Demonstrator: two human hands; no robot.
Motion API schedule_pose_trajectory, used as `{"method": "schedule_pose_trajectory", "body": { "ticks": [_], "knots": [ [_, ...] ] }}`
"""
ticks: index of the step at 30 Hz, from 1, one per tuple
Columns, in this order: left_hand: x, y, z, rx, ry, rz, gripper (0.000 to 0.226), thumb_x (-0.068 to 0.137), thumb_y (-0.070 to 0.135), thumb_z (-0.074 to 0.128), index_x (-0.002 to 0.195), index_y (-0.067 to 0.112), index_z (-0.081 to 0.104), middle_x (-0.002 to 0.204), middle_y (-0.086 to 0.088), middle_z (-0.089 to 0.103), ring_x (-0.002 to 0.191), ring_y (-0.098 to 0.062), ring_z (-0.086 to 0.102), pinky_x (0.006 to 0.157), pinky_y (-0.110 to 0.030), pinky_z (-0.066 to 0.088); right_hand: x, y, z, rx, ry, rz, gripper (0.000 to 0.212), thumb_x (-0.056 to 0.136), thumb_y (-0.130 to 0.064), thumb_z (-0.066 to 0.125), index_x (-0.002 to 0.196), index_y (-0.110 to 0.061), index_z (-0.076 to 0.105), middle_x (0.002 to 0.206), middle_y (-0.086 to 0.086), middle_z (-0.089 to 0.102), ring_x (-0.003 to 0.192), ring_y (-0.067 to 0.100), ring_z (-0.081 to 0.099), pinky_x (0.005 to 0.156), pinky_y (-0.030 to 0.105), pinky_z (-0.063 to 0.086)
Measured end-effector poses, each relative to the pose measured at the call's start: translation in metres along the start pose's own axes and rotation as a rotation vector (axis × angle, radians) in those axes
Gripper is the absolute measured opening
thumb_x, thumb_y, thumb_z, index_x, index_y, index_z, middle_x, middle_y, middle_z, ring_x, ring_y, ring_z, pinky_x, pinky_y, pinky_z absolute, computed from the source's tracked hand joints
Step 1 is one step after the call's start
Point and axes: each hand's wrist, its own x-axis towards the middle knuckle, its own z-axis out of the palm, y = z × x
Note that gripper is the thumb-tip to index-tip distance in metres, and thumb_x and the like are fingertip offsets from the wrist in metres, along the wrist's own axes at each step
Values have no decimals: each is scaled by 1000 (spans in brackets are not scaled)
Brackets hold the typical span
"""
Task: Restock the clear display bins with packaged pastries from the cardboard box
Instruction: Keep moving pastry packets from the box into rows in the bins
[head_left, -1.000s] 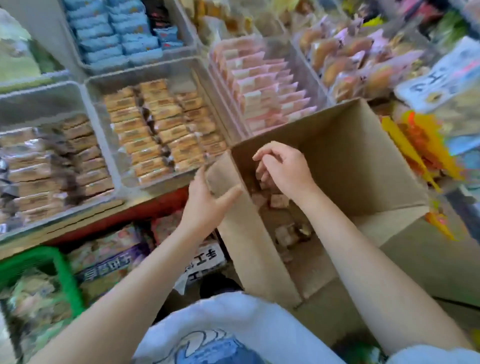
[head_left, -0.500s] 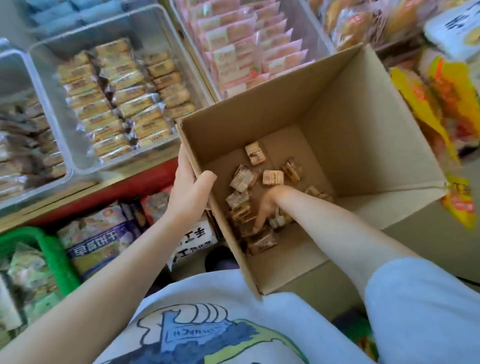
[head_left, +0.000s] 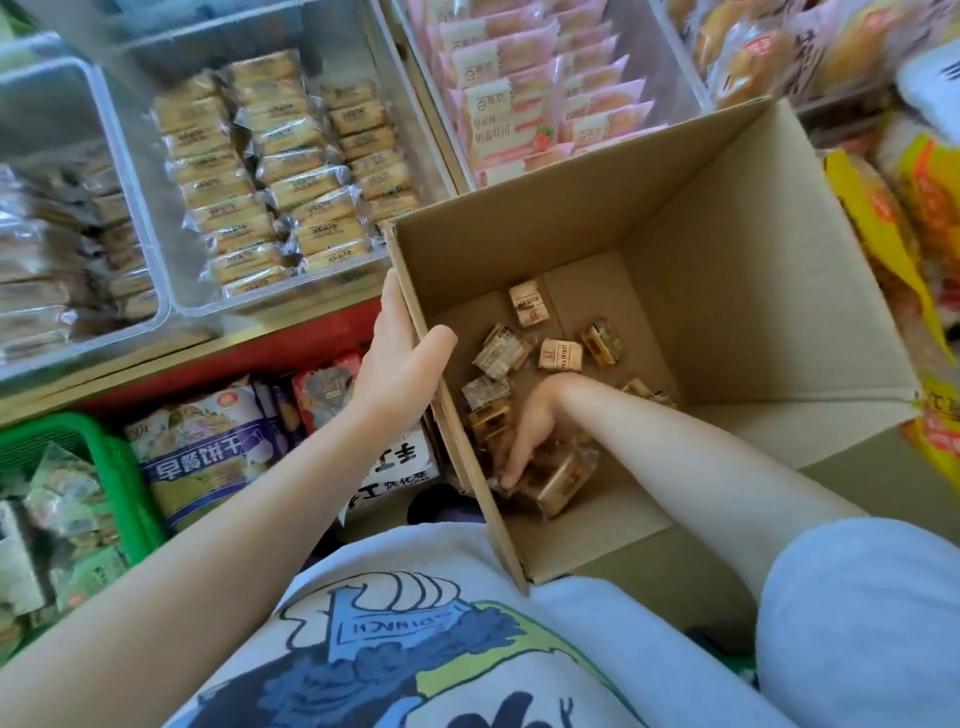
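An open cardboard box (head_left: 727, 270) stands in front of me, with several small wrapped pastries (head_left: 558, 356) scattered on its bottom. My left hand (head_left: 400, 358) grips the box's left wall, thumb inside and fingers outside. Deep inside the box, my right hand (head_left: 530, 441) curls its fingers round a clump of pastries (head_left: 563, 480) near the left wall. Beyond the box, a clear bin (head_left: 182, 296) holds rows of tan pastries (head_left: 280, 176).
A second clear bin (head_left: 150, 244) of darker packs sits at the left, and a bin of pink packs (head_left: 524, 104) behind the box. A green basket (head_left: 111, 462) and bagged goods (head_left: 202, 452) lie below the shelf. Yellow bags (head_left: 893, 218) crowd the right.
My right hand went from the box's top edge down to its bottom and now closes on pastries near the left wall. My view tilted down into the box. The left hand kept its grip.
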Motion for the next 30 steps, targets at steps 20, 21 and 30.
{"method": "schedule_pose_trajectory", "body": {
  "ticks": [20, 21, 30],
  "knots": [
    [-1, -43, -236, 167, 535, 178, 17, 97, 21, 53, 96, 25, 69, 103, 1, 63, 104, -21, 58, 82, -34, 43, -139, -229, -7, 810, 390, -1084, 45, 105, -44, 42, 117, -6, 63, 111, 28, 64, 86, 37, 63, 72, 41, 54],
    [2, -61, -260, 310, 593, 159, 20, 97, 22, 53, 105, 16, 70, 109, -5, 61, 110, -27, 55, 85, -36, 41, -130, -250, -13, 807, 404, -1068, 36, 103, -36, 46, 117, -8, 63, 112, 27, 65, 88, 38, 65, 73, 41, 56],
    [23, -170, -382, 856, 424, -24, 63, 100, 49, 32, 160, 29, 22, 169, -1, 12, 156, -21, 4, 125, -50, 10, -72, -428, -69, 436, 1292, -723, 34, 99, -31, 62, 132, -25, 55, 116, -9, 63, 103, 13, 63, 84, 29, 53]
  ]
}}
